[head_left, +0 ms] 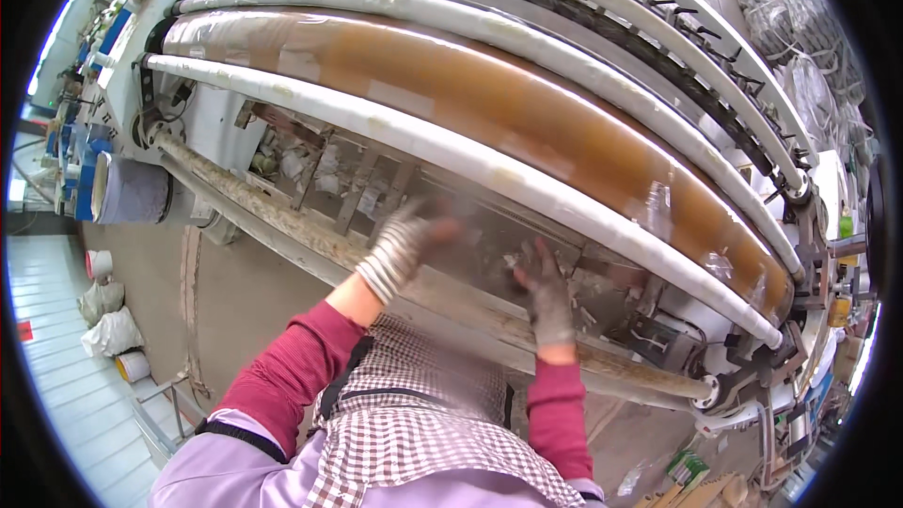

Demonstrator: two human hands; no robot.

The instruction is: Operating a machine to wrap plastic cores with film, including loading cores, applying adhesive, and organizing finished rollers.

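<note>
Hands, gloved, both reaching into the machine's open recess point(376, 183) at frame centre.
Amber roller point(489, 103): running upper left to lower right, long axis crossing above both hands.
Wooden rail point(282, 216): lying parallel, beneath the wrists.
Left hand point(406, 237): blurred, fingers curling, grip not discernible.
Right hand point(544, 292): fingers spreading, resting on debris, holding nothing visible.

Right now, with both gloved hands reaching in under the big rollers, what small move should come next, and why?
Probably steady the left hand first: it is blurred in motion inside the dusty frame below the white roller, while the right hand rests near the long rail. What either hand holds cannot be told, so slow, small reaches seem wisest.
</note>
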